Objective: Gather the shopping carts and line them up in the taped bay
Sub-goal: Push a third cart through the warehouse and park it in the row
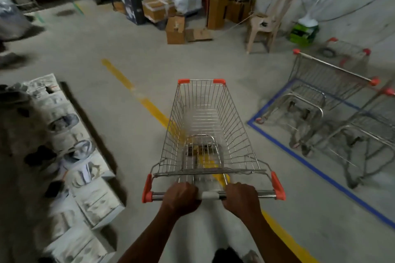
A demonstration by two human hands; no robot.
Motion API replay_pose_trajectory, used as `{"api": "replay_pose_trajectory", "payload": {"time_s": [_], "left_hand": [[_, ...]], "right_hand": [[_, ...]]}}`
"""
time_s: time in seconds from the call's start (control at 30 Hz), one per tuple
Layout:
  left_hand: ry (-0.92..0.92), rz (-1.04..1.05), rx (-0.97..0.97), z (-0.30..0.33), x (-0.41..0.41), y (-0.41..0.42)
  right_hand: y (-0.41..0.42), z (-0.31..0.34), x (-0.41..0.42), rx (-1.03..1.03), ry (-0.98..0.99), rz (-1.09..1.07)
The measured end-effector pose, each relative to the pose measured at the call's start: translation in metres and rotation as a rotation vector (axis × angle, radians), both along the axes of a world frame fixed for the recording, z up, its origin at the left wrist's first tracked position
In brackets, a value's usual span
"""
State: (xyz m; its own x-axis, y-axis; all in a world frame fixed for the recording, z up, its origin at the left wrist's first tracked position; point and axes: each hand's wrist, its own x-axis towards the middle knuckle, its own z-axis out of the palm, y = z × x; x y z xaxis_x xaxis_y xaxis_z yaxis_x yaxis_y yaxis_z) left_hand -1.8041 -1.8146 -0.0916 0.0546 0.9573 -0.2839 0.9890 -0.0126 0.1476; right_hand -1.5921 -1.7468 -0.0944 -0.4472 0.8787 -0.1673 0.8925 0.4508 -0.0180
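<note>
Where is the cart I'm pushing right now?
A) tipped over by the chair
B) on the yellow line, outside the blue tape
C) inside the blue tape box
B: the cart, both hands on its handle, rolls over the yellow line, while the blue tape lies off to its right.

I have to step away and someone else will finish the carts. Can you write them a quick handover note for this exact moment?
Left hand and right hand both grip the handle bar of an empty cart.
That cart stands outside the bay, over the yellow floor line, pointing toward the far wall.
The blue taped bay is to the right; at least two carts already stand in it.
Another cart sits beyond them near the wall; whether it is inside the tape is unclear.
Left to do: steer the held cart right into the bay and line it up.
</note>
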Motion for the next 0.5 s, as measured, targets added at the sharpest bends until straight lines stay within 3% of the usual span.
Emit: {"api": "replay_pose_trajectory", "payload": {"time_s": [0.5], "left_hand": [[0.072, -0.479, 0.136, -0.043, -0.166, 0.149]], "right_hand": [[0.039, -0.029, -0.14, -0.008, 0.019, -0.402]]}}
